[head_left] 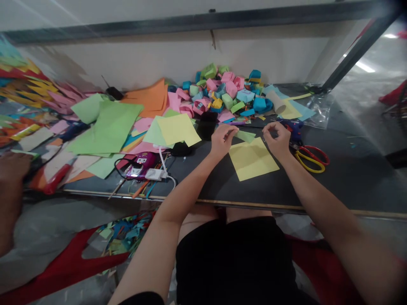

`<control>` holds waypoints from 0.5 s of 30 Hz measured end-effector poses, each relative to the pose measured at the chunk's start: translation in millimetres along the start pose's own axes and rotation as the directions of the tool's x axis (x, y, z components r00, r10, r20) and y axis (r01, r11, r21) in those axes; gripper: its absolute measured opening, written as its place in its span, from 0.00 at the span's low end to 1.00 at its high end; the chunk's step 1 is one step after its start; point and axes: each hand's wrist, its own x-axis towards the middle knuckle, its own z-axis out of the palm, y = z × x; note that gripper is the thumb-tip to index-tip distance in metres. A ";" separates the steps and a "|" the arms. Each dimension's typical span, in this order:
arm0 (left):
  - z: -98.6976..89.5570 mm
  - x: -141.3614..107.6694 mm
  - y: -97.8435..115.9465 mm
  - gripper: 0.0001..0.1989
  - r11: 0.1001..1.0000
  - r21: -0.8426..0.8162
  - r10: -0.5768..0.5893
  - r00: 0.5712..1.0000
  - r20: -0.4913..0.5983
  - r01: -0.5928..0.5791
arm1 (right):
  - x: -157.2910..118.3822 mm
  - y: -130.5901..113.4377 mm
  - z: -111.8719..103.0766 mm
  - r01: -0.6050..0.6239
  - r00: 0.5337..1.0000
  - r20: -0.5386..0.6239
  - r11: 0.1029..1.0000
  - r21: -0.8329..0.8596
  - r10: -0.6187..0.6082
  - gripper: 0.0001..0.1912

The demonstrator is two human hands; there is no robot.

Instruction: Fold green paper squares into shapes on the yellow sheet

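Observation:
My left hand pinches the left end of a small green paper piece between thumb and fingers. A little to the right, my right hand is closed with thumb and fingertips together; whatever it holds, if anything, is too small to make out. Below the green piece, a square yellow sheet lies flat on the dark table. Scissors with red and yellow handles rest just right of my right wrist, beside a dark blue tool.
Folded paper pieces are heaped at the back. Green sheets and orange sheets spread leftward. A purple power strip with cables lies near the front edge. Another person's hand is at far left, near a red-handled cutter.

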 end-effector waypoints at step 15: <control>19.0 -9.2 -9.2 0.31 0.823 -0.407 -0.271 0.904 0.332 0.396 | -7.8 -24.0 18.5 -0.636 0.754 0.478 0.686 0.354 0.452 0.32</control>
